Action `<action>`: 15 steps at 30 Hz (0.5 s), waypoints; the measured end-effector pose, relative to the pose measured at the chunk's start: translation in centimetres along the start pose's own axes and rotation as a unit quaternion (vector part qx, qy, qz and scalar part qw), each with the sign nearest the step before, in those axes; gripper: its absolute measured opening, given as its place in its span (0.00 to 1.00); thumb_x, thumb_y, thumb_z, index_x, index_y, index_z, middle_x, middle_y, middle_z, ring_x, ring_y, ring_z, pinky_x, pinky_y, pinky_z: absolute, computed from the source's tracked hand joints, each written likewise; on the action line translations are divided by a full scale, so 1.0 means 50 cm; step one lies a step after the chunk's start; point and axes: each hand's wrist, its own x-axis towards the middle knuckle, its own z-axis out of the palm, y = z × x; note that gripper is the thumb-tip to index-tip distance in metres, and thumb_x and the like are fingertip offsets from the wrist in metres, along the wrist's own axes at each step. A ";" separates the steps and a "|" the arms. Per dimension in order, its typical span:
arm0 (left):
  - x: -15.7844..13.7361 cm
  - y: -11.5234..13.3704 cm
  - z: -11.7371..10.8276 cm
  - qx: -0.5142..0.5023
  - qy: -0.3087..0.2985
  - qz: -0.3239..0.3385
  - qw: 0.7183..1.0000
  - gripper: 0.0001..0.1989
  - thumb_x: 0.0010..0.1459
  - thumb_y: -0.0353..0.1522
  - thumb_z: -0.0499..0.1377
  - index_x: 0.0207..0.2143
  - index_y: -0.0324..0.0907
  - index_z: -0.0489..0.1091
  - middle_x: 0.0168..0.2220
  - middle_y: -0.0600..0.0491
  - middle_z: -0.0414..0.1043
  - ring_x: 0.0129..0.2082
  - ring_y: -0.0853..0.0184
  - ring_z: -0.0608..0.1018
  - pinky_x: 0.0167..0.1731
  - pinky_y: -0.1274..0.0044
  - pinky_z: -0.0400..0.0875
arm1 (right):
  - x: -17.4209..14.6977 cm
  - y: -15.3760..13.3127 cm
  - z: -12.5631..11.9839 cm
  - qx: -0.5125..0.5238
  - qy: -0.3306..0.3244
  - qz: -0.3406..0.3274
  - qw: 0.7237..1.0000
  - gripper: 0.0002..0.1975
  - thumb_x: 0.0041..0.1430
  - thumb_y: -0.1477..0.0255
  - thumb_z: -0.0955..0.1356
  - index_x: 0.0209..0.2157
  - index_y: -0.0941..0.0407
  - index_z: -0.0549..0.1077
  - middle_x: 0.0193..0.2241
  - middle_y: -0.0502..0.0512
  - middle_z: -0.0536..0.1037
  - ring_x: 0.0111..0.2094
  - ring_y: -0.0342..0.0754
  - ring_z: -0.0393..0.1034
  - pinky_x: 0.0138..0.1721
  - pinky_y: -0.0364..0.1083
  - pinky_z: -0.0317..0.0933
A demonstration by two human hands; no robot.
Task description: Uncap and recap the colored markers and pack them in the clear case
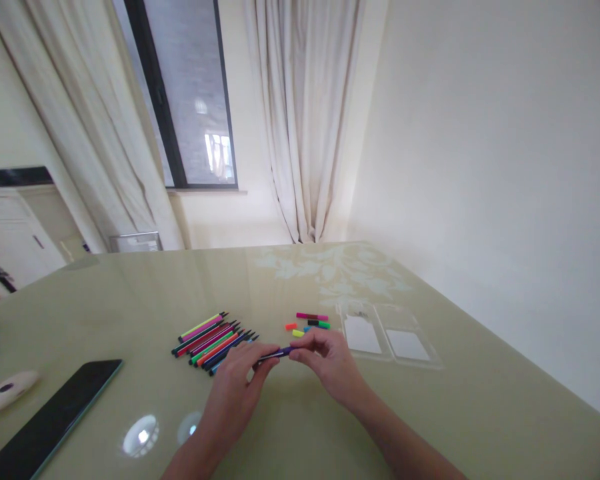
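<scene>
Between both hands is a purple felt-tip marker (pixel 279 354), lying roughly level just above the table. My left hand (pixel 240 373) is closed on its left part, thumb below and fingers on top. My right hand (pixel 330 363) pinches the purple right end; whether that end is a separate cap I cannot tell. Left of my left hand lies a row of uncapped markers (pixel 213 340) in several colours, tips pointing up and right. Beyond my right hand are loose coloured caps (pixel 313 317), partly hidden by the fingers.
An opened clear plastic case (pixel 413 360) with white inserts lies right of the caps. A dark tablet or phone (pixel 60 417) and a pale oval object (pixel 7 393) are at the left. The glossy table (pixel 460 413) runs along a wall at its right.
</scene>
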 end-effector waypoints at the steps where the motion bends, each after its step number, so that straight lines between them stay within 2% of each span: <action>1: 0.000 0.001 -0.001 0.004 -0.016 -0.009 1.000 0.12 0.67 0.42 0.58 0.44 0.50 0.79 0.42 0.52 0.81 0.43 0.60 0.80 0.46 0.69 0.72 | 0.001 -0.003 -0.001 -0.024 -0.007 -0.002 1.000 0.08 0.53 0.62 0.78 0.31 0.51 0.83 0.27 0.51 0.81 0.30 0.49 0.73 0.34 0.48 0.65; 4: 0.001 0.007 0.001 0.025 -0.099 -0.031 0.994 0.12 0.68 0.40 0.56 0.43 0.50 0.79 0.41 0.51 0.81 0.41 0.60 0.80 0.44 0.70 0.72 | 0.012 -0.005 -0.018 -0.086 -0.020 -0.001 0.996 0.10 0.57 0.59 0.75 0.30 0.51 0.83 0.28 0.52 0.82 0.31 0.51 0.74 0.35 0.49 0.66; 8: -0.003 0.019 0.016 0.054 -0.179 -0.044 0.981 0.09 0.64 0.36 0.59 0.40 0.48 0.80 0.41 0.51 0.78 0.42 0.60 0.78 0.44 0.71 0.70 | 0.029 0.005 -0.060 -0.172 0.078 -0.026 0.982 0.16 0.68 0.59 0.65 0.38 0.53 0.82 0.36 0.56 0.84 0.37 0.52 0.76 0.41 0.50 0.67; 11: -0.008 0.033 0.027 0.030 -0.210 -0.062 0.975 0.08 0.62 0.35 0.62 0.42 0.47 0.79 0.42 0.51 0.76 0.45 0.61 0.77 0.46 0.72 0.68 | 0.031 0.018 -0.075 -0.304 0.103 -0.063 0.945 0.14 0.69 0.65 0.65 0.40 0.55 0.81 0.38 0.58 0.82 0.40 0.53 0.74 0.45 0.50 0.65; 15: -0.013 0.058 0.028 0.022 -0.244 -0.061 0.968 0.08 0.61 0.34 0.63 0.42 0.47 0.79 0.42 0.51 0.75 0.44 0.61 0.76 0.44 0.73 0.67 | 0.029 0.033 -0.051 -0.441 0.036 -0.100 0.891 0.10 0.68 0.70 0.67 0.43 0.52 0.81 0.43 0.57 0.80 0.47 0.54 0.71 0.50 0.51 0.63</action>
